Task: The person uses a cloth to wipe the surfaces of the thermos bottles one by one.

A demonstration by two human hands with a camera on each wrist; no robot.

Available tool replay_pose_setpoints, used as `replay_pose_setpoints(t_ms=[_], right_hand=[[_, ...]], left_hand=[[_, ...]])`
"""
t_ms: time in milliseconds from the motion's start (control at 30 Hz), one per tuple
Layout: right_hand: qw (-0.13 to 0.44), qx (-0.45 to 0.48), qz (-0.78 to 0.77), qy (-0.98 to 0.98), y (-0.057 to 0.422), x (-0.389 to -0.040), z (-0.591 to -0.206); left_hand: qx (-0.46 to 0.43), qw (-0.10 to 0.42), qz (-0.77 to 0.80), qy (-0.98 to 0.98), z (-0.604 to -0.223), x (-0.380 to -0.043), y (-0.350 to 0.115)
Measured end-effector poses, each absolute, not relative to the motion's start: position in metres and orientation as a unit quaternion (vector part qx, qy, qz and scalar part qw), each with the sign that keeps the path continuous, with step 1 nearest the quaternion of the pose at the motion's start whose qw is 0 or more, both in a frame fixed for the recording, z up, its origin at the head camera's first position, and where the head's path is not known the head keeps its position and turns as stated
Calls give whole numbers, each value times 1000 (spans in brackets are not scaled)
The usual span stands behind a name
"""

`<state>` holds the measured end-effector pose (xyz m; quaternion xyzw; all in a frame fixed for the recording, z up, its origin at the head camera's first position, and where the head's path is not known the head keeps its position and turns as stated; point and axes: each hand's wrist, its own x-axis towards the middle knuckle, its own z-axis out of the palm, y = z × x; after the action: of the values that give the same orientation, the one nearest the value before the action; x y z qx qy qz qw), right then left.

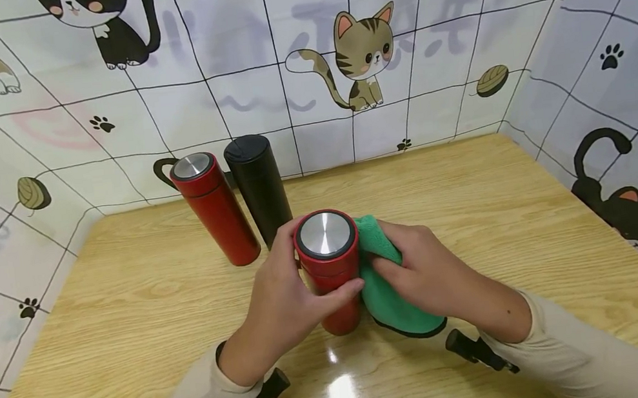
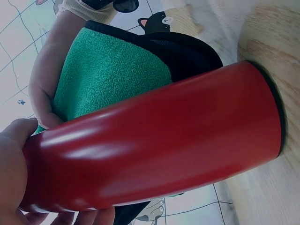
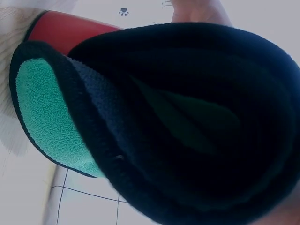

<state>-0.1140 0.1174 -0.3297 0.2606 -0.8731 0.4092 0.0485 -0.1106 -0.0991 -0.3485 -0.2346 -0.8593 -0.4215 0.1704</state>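
My left hand (image 1: 277, 300) grips a red thermos flask (image 1: 333, 269) with a steel-topped lid, fingers round its far side and thumb across the front. The flask (image 2: 159, 140) is roughly upright; I cannot tell whether its black-edged base touches the table. In my right hand (image 1: 428, 268) is a green cloth (image 1: 397, 304) with a dark border, pressed against the flask's right side. The right wrist view shows the cloth (image 3: 51, 112) folded into a loop, its dark inside hiding most of the hand.
Behind the left hand stand a second red flask (image 1: 218, 216) with a dark strap loop and a black flask (image 1: 262, 189). They are on a wood-grain table (image 1: 151, 320). A cat-patterned sheet (image 1: 250, 102) encloses the table at the back and sides.
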Motion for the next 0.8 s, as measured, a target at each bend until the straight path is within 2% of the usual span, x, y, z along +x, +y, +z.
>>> replay_pose_setpoints(t_ms=[267,500,633,800], right_hand=[[44,263,421,-867,117,-114,-330],[40,263,422,-867,117,-115,-329],[58,265,423,-865,119,-115,-329],[110,262,449,-847,121,-113,-325]], left_hand=[[-238,167,-418,-861,-351,-112,-98],[-236,132,-439,-857,-353,-113,-98],[-246,116,-464,-843,-352,-114,-98],[-257,124,-479,-830,-353,-112,-99]])
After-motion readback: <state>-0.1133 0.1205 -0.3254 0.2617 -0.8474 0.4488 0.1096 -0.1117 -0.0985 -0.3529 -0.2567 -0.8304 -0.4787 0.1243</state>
